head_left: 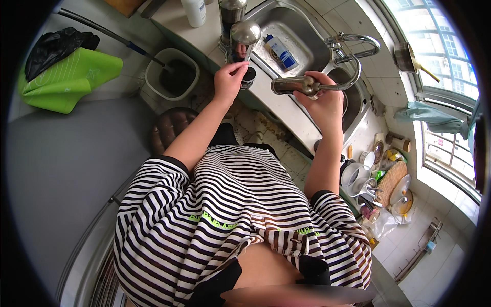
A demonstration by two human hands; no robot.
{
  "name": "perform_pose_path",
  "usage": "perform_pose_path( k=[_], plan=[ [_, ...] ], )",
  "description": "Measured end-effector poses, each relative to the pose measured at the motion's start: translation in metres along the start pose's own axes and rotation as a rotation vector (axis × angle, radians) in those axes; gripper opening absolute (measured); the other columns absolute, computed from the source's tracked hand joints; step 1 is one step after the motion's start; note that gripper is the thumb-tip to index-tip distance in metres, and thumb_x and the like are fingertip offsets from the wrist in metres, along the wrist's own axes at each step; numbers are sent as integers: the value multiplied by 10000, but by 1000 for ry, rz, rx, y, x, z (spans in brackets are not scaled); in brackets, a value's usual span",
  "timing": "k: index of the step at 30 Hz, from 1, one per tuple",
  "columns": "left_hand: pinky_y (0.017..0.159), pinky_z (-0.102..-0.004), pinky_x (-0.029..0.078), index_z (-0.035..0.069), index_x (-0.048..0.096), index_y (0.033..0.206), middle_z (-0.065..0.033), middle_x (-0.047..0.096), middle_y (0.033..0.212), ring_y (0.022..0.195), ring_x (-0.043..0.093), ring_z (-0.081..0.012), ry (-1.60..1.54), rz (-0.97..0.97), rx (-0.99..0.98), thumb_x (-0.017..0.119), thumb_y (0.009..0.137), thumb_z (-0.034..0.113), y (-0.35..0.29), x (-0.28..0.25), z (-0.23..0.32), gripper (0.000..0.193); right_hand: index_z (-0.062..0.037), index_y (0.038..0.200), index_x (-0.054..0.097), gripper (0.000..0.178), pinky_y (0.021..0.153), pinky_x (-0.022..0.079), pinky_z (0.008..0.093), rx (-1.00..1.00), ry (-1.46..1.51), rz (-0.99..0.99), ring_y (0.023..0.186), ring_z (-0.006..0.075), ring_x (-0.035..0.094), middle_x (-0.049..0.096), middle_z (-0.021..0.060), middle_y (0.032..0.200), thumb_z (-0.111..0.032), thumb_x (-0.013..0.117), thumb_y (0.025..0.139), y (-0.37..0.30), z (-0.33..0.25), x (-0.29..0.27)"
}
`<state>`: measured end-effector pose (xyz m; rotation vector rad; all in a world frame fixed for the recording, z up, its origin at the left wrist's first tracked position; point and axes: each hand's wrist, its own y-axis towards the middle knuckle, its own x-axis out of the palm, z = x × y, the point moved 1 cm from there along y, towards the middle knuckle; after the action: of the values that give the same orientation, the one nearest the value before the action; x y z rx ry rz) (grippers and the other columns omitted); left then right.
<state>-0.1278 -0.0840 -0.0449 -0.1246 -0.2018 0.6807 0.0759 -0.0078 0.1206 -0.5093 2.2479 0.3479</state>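
Observation:
My right hand (326,105) is closed around a shiny metal vessel (294,85), cylinder-shaped and lying on its side in the air above the counter's front strip. Its thin curved metal part runs over my fingers. The fingers of my left hand (230,82) are pinched together at the counter edge, just below a polished metal container with a rounded top (245,35). What the pinch holds, if anything, cannot be made out. Beside those fingertips stands a small black-topped cylinder (249,74). Another metal container (230,14) stands behind the rounded one.
A blue-and-white bottle (281,52) lies in the wet steel sink (305,30), with a curved faucet (353,51) at its right. A white bottle (194,12) stands on the counter. A grey bucket (193,64) holds a mop's end. Stacked dishes (355,175) crowd the right.

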Motion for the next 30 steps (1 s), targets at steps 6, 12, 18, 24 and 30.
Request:
perform_pose_path(
  k=[6,12,18,24,30],
  plan=[
    [556,-225,499,65,694,1177,-3,610,918,636,566,-55,-166,-136,-147,592,887,34,4,-18,-2,309,-105,1046,686,472,779,529,365,3,-1,-7,865,285,676,699,100,916,-153,855,608,2,1,0],
    [617,-263,510,116,672,1176,-47,566,1044,612,574,-117,460,-164,260,698,713,22,3,-29,-28,473,-107,1047,684,468,781,526,363,-14,-8,-19,864,274,673,695,91,908,-147,853,612,4,0,1],
    [679,-320,516,107,664,1127,-60,592,1029,729,608,-197,680,-119,357,806,679,165,4,-28,-50,473,-104,1047,681,469,775,525,359,-17,-20,-21,854,269,672,691,89,908,-146,854,613,4,-3,2],
    [786,-369,520,169,678,1090,-57,609,1041,916,635,-264,751,-40,264,828,663,263,8,-16,-60,462,-98,1045,679,469,775,525,355,-16,-36,-32,852,266,672,690,89,905,-140,853,611,4,-8,3],
    [775,-405,526,210,681,1035,-54,607,1015,920,640,-292,801,-15,269,816,646,317,7,-9,-50,426,-94,1042,678,468,778,524,356,-9,-19,-26,854,266,672,692,88,902,-141,854,610,1,-6,3]
  ],
)
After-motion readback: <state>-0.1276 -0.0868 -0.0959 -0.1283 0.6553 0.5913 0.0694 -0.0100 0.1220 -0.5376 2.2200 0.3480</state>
